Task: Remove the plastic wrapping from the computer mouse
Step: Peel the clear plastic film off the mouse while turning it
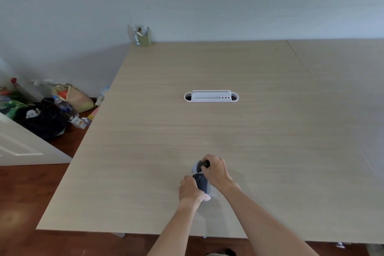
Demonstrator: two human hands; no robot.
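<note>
A dark grey computer mouse [201, 184] is held just above the wooden table [207, 131] near its front edge. My left hand [190, 190] grips the mouse's near end from the left. My right hand [217, 170] is closed on the far end, pinching a dark bunched part together with pale translucent plastic wrapping [195, 168]. More clear wrapping [212, 193] shows under the mouse by my left thumb. Where the wrapping ends is hard to make out.
A white cable-port insert [211, 96] is set in the table's middle. A small green pen holder [143, 37] stands at the far left corner. Bags and rubbish [47, 114] lie on the floor to the left, beside a white door [18, 143].
</note>
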